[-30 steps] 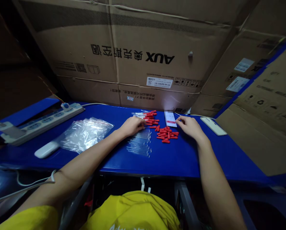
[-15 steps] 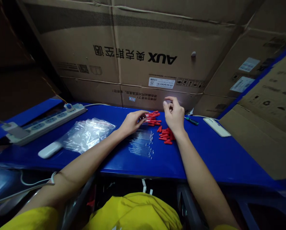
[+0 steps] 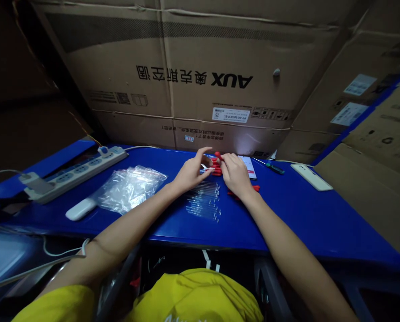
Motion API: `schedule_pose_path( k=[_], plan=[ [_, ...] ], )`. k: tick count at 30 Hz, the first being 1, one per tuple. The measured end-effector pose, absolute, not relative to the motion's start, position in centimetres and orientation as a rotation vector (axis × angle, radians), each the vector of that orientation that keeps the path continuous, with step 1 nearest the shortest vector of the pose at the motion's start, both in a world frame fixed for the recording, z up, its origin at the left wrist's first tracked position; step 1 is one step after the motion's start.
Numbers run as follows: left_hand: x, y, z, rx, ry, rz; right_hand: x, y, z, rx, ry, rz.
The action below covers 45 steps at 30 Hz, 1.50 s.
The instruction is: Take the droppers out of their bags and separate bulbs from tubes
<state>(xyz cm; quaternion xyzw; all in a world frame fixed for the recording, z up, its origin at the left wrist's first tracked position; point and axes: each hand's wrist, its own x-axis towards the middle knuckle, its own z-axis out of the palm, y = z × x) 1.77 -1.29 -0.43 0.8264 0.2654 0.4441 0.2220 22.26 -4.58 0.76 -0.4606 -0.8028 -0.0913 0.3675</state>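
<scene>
On the blue table, my left hand (image 3: 190,173) has thumb and index finger spread beside a pile of red-handled thin metal rods (image 3: 216,171). My right hand (image 3: 235,173) is closed at the pile's right side, its fingertips on a red handle (image 3: 218,155) that sticks up. Any rod on that handle is too small to make out. Several bare thin metal rods (image 3: 203,201) lie in rows nearer to me. Loose red handles (image 3: 256,188) lie partly hidden under my right wrist.
Clear plastic bags (image 3: 131,188) and a white oblong device (image 3: 81,209) lie left. Behind them is a power strip (image 3: 79,172). A lit phone (image 3: 248,167), a green-handled screwdriver (image 3: 274,168) and a pale phone-like slab (image 3: 310,176) lie right. Cardboard (image 3: 186,98) walls the back.
My right hand has come down and left from above the loose handles to the pile, uncovering the lit phone. My left index finger has stretched out. The view has shifted slightly.
</scene>
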Motion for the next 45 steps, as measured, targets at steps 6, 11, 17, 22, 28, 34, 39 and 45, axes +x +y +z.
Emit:
schedule_pose_path(
  k=[6, 11, 17, 22, 28, 34, 39, 45],
  plan=[
    [0.5, -1.7, 1.0, 2.721, 0.941, 0.915, 22.5, -5.0, 1.2, -1.297, -2.298, -0.366],
    [0.7, -1.6, 0.9, 2.638, 1.14, 0.92, 22.7, -5.0, 1.1, -1.264, -2.404, -0.313],
    [0.4, -1.4, 1.0, 2.824, 0.992, 0.686, 22.7, -4.9, 1.3, -1.263, -2.488, -0.359],
    [0.3, -1.2, 0.9, 2.89, 0.895, 0.535, 22.3, -5.1, 1.0, -1.252, -2.551, -0.353],
    [-0.7, -0.8, 2.0, 2.895, 0.823, 0.394, 22.4, -4.9, 1.2, -1.174, -2.56, -0.324],
    [-1.2, -0.3, 3.0, 2.846, 0.839, 0.343, 22.8, -4.4, 1.4, -1.128, -2.566, -0.304],
    [-1.0, -0.2, 3.4, 2.69, 0.658, 0.374, 23.1, -4.5, 1.8, -1.095, -2.563, -0.339],
    [-1.3, -0.5, 4.5, 2.531, 0.615, 0.413, 23.0, -4.5, 2.2, -1.09, -2.553, -0.36]
  ],
)
